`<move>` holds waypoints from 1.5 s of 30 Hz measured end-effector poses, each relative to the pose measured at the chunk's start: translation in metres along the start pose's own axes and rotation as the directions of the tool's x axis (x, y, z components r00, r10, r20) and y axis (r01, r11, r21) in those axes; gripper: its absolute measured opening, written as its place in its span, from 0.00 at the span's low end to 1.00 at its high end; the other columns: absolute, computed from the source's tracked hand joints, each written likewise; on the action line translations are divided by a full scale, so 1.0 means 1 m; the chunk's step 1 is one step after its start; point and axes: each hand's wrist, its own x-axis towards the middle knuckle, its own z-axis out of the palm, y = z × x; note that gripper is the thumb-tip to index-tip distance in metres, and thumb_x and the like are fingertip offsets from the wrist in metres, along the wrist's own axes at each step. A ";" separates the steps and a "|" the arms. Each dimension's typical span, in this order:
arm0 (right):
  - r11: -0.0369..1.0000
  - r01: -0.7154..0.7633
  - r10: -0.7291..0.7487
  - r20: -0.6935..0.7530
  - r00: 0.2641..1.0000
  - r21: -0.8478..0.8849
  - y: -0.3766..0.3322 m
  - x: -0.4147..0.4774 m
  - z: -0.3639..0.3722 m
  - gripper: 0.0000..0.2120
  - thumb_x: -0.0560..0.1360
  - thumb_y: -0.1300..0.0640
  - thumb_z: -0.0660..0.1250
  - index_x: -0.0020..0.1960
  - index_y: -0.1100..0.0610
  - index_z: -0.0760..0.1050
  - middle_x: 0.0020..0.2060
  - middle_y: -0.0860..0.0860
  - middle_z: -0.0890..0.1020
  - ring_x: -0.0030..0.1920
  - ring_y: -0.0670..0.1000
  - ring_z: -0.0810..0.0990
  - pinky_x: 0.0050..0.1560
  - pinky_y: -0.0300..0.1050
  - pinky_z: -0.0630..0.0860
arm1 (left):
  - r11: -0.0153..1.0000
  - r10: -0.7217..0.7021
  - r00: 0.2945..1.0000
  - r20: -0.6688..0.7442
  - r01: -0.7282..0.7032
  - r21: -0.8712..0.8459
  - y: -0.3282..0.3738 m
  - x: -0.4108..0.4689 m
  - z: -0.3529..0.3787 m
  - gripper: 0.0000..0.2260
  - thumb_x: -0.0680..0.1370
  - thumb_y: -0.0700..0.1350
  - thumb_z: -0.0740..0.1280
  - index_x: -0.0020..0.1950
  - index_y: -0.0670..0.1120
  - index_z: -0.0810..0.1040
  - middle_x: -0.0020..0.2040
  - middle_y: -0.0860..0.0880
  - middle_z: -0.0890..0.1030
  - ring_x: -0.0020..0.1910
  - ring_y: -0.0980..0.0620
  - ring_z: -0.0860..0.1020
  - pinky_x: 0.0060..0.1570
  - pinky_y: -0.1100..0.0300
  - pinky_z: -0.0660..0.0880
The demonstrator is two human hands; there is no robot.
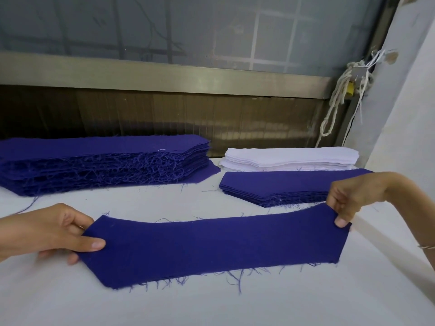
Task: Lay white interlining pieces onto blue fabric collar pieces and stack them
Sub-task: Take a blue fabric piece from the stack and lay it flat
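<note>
The fingers (93, 244) of the left hand (54, 231) pinch the left end of 1 blue collar piece (211, 245), thumb on top and the others curled underneath; the right hand (353, 198) pinches the far right corner the same way, from above. Between them the piece is stretched out flat, low over the white desk (211, 302); I cannot tell whether its middle touches the cloth top or hangs just above it

The trouble I'd expect is in the setting down. The piece is limp and held only at its 2 ends, so if either hand lets go early it could fold or land skewed, and any white piece laid on it would then sit off the edges. The long frayed threads along its lower edge could snag or tuck under and leave a ridge

Behind the right hand lies a low blue stack (282, 184), and just beyond it, touching or nearly so, the white interlining stack (289, 158). Reaching for that means passing over the low stack, and a wrist or the bracelet (426, 246) might drag its top layer. Off to the left stands a much taller blue stack (101, 161), shaggy with loose threads, well apart from the hands. A knotted cord (339, 97) hangs in the back corner, out of the way
</note>
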 end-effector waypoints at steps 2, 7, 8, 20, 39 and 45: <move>1.000 0.008 -0.008 0.016 1.000 -0.007 -0.001 -0.001 0.000 0.01 0.69 0.50 0.77 0.39 0.46 0.85 0.35 0.44 0.84 0.35 0.41 0.76 0.35 0.34 0.64 | 1.000 -0.013 1.000 -0.002 0.013 -0.006 0.002 -0.002 0.001 0.32 0.55 0.68 0.81 0.52 0.50 0.87 0.43 0.35 0.85 0.36 0.47 0.75 0.47 0.52 0.65; 1.000 -0.010 0.009 -0.026 1.000 -0.017 -0.001 -0.001 0.001 0.07 0.69 0.52 0.76 0.45 0.53 0.85 0.36 0.46 0.82 0.35 0.43 0.73 0.35 0.34 0.64 | 1.000 0.006 1.000 0.021 -0.006 -0.017 0.014 -0.008 0.005 0.33 0.55 0.71 0.78 0.52 0.53 0.87 0.49 0.40 0.86 0.34 0.52 0.77 0.45 0.53 0.62; 1.000 -0.009 0.009 -0.043 0.999 -0.014 -0.001 0.000 0.001 0.08 0.69 0.52 0.75 0.46 0.56 0.85 0.37 0.47 0.81 0.35 0.43 0.72 0.35 0.34 0.64 | 1.000 0.025 0.999 0.026 -0.025 -0.013 0.016 -0.009 0.007 0.33 0.55 0.73 0.77 0.54 0.55 0.86 0.49 0.44 0.86 0.34 0.53 0.78 0.43 0.53 0.62; 0.997 0.073 -0.068 -0.125 0.990 0.037 -0.016 -0.006 0.003 0.09 0.75 0.58 0.74 0.54 0.60 0.83 0.50 0.50 0.87 0.50 0.49 0.85 0.52 0.40 0.79 | 0.971 0.089 0.996 -0.032 -0.094 -0.222 0.011 -0.002 0.012 0.33 0.55 0.63 0.83 0.55 0.49 0.87 0.53 0.38 0.85 0.57 0.27 0.78 0.60 0.45 0.75; 0.385 0.643 0.547 -0.724 0.420 0.663 0.078 0.003 -0.043 0.10 0.77 0.61 0.70 0.40 0.55 0.72 0.25 0.48 0.68 0.23 0.44 0.63 0.19 0.35 0.56 | 0.931 0.165 0.967 -0.193 -0.217 -0.292 0.151 0.103 0.066 0.17 0.72 0.56 0.75 0.52 0.43 0.85 0.37 0.54 0.84 0.32 0.59 0.79 0.30 0.64 0.74; 0.423 0.612 0.695 -0.673 0.253 0.668 0.113 0.011 -0.045 0.13 0.75 0.64 0.73 0.37 0.58 0.72 0.31 0.52 0.69 0.25 0.47 0.63 0.16 0.34 0.59 | 0.899 0.150 0.976 -0.158 -0.201 -0.389 0.188 0.143 0.094 0.09 0.78 0.48 0.71 0.48 0.42 0.82 0.38 0.49 0.87 0.32 0.55 0.85 0.19 0.68 0.67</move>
